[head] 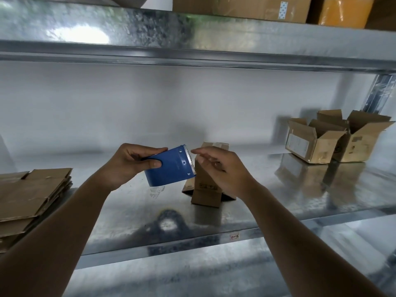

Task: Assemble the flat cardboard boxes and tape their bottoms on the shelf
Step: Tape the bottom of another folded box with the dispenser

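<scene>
At the bottom of the frame the front lip of the metal shelf (278, 213) carries a small sticker (234, 236) with red handwriting, which looks like "P3" but is too small to read surely. Your two forearms come up from the lower corners. Your left hand (130, 163) grips the blue tape dispenser (171, 168) in the centre, thumb on top and fingers curled around its near side; the toothed metal blade points to the right. Your right hand (218, 168) is just beside the blade with the fingers loosely bent and the fingertips close together near the teeth; whether they pinch a tape end you cannot tell, because clear tape does not show here. This hand covers part of the small cardboard box (205, 189), which stands on the shelf in the centre, right behind the dispenser, bottom up, with its lower flaps spread on the metal. Its top seems already covered with glossy tape, and a small black print on its side is not readable. At the left edge lies a stack of flat cardboard boxes (32, 194), cut off by the frame. In the right middle two assembled boxes (334, 138) stand open, touching each other; one has a pale label, unreadable. On the upper shelf (192, 39) bigger cartons (242, 7) are cut off at the top.
</scene>
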